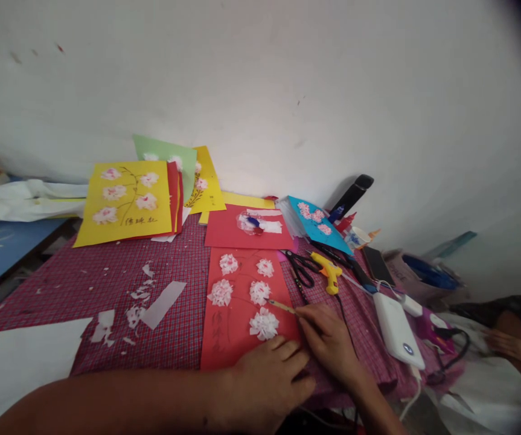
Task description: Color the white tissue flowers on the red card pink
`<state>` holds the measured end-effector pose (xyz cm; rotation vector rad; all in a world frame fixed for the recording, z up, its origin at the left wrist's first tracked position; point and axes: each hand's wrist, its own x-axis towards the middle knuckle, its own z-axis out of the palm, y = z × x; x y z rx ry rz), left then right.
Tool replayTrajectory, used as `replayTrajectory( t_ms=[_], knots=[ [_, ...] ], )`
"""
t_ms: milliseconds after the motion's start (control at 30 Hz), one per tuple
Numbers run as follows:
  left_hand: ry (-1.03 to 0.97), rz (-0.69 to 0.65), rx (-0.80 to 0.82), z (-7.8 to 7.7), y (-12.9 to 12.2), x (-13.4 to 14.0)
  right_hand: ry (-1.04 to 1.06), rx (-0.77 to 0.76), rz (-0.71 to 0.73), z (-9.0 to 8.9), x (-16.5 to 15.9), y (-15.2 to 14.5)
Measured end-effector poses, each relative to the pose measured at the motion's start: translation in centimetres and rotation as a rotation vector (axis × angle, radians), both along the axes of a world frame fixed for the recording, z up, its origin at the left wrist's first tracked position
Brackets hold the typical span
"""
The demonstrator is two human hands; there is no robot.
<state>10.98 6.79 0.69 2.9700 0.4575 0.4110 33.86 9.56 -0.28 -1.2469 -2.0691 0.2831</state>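
A red sheet of paper (pixel 242 302) lies on the table in front of me, bearing several crumpled white-and-pink paper flowers (pixel 260 293), faint drawn stems and handwritten characters. My left hand (pixel 269 377) rests palm down across its lower edge, fingers slightly apart, just below the lowest white flower (pixel 264 324). Pinched in my right hand (pixel 328 338) is a thin tan stick (pixel 282 306); whether it is a brush is too small to tell. Its tip meets the right edge of a middle flower. Behind, another red sheet (pixel 224 226) carries a clear dish (pixel 247 222) with pink and blue colour and white paper strips (pixel 270 226).
Finished-looking yellow flower cards (pixel 127 205) lean at the back left. Paper scraps (pixel 165 305) lie left on the checked cloth (pixel 183 260). To the right are black scissors (pixel 303 269), a yellow glue gun (pixel 330 272), a phone (pixel 378 266) and a white power bank (pixel 398 331) with cables.
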Motion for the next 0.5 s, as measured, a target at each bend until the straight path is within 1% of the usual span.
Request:
replayTrajectory(
  t_ms=[200,367,500],
  knots=[
    [-0.002,-0.001,0.008,-0.06,-0.07,0.04,-0.011,0.026,0.011,0.09,0.59,-0.28],
    [-0.014,0.014,0.020,-0.44,-0.14,0.05,-0.028,0.052,0.040,-0.29,0.41,-0.09],
    [-0.025,0.015,0.039,-0.45,-0.18,0.07,-0.049,0.041,0.038,-0.14,0.90,0.00]
  ],
)
